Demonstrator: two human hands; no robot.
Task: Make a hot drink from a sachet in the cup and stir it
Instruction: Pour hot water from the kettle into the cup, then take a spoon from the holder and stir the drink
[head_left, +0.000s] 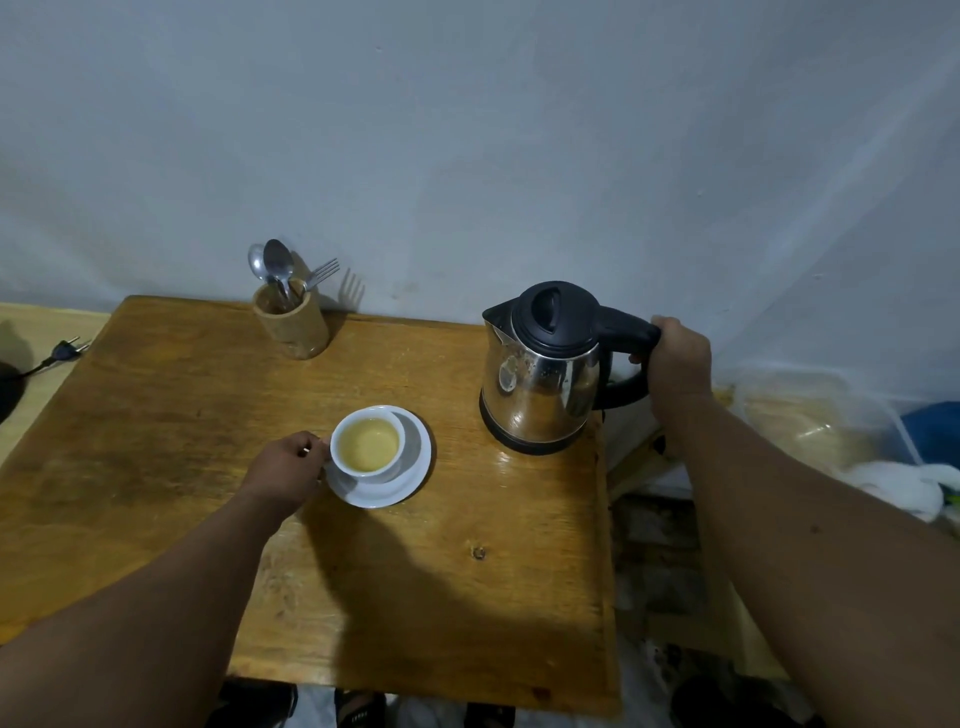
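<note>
A white cup (340, 457) holding pale yellowish liquid stands on a white saucer (415, 462) in the middle of the wooden table (182, 441). My left hand (288, 465) pinches the cup's handle on its left side. At the table's right edge a steel kettle (540, 379) with a black lid stands upright, and my right hand (678, 358) is closed around its black handle. A wooden holder (293, 327) at the back carries spoons (275, 262) and a fork (322, 270). No sachet is visible.
The grey wall runs right behind the table. A black plug and cable (65, 351) lie off the table's left edge. Right of the table sit a clear plastic container (815, 415), something blue (935, 431) and white cloth (904, 483). The table's right edge drops off beside the kettle.
</note>
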